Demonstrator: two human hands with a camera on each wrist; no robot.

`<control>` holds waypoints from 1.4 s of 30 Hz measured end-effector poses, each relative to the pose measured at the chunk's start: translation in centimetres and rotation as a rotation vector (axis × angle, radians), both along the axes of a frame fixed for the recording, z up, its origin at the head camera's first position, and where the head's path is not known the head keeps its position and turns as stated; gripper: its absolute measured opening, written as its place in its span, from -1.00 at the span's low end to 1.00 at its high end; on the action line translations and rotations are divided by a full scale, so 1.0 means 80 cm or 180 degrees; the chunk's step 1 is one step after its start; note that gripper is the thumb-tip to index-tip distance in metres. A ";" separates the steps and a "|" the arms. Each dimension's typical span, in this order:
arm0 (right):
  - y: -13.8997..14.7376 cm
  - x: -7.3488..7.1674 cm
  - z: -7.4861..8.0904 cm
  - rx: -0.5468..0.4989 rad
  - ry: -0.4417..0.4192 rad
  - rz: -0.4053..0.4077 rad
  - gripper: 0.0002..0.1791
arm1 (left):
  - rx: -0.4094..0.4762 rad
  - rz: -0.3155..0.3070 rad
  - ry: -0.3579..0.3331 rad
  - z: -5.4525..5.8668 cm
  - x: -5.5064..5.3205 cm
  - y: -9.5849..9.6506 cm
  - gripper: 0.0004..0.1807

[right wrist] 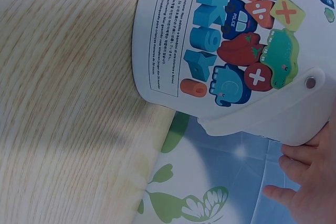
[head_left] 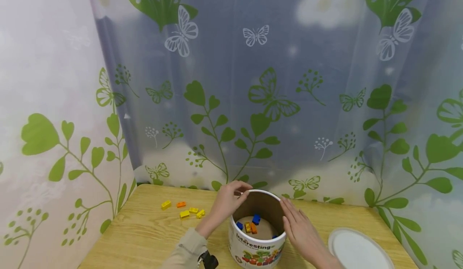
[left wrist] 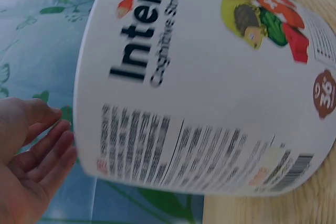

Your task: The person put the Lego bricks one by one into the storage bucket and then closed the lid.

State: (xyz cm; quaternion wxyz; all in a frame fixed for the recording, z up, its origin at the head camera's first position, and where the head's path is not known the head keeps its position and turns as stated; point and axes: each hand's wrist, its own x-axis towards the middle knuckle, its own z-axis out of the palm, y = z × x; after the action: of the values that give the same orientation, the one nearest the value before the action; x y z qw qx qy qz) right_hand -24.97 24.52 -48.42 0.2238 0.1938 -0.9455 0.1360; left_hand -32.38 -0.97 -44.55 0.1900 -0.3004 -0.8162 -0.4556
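A white round bucket [head_left: 257, 257] with printed lettering and toy pictures stands upright on the wooden table. Inside it lie a few small toy bricks: blue [head_left: 256, 219], orange [head_left: 253, 228] and yellow [head_left: 247, 227]. My left hand [head_left: 226, 202] is at the rim's left side, its fingers loosely bent; the left wrist view shows the fingertips [left wrist: 65, 135] beside the bucket's edge. With fairly straight fingers, my right hand [head_left: 302, 233] rests against the rim's right side. The right wrist view shows the bucket's white handle [right wrist: 252, 111] hanging along its side.
Left of the bucket, several yellow bricks [head_left: 184, 214] and an orange brick [head_left: 181, 204] lie scattered on the table [head_left: 144, 228]. A white round lid [head_left: 361, 251] lies at the right. Behind the table hangs a curtain [head_left: 231, 100] printed with leaves and butterflies.
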 end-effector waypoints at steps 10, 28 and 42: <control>0.000 0.000 -0.001 0.0032 0.0052 -0.0005 -0.47 | 0.0060 0.0473 0.0003 -0.013 -0.012 -0.070 -0.83; 0.001 -0.001 -0.003 0.0066 0.0132 -0.0002 -0.45 | -0.0663 0.1361 -0.0434 -0.084 -0.042 -0.234 -0.74; 0.002 -0.002 -0.004 0.0046 0.0101 0.0002 -0.45 | -0.0856 0.1653 -0.0738 -0.130 -0.058 -0.277 -0.75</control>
State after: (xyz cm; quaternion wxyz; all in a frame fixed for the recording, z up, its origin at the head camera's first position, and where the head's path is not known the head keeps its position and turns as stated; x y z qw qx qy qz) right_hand -25.12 24.67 -48.75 0.2374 0.1978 -0.9427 0.1261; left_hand -36.99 -23.09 -54.98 0.1642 -0.0505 -0.9347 -0.3110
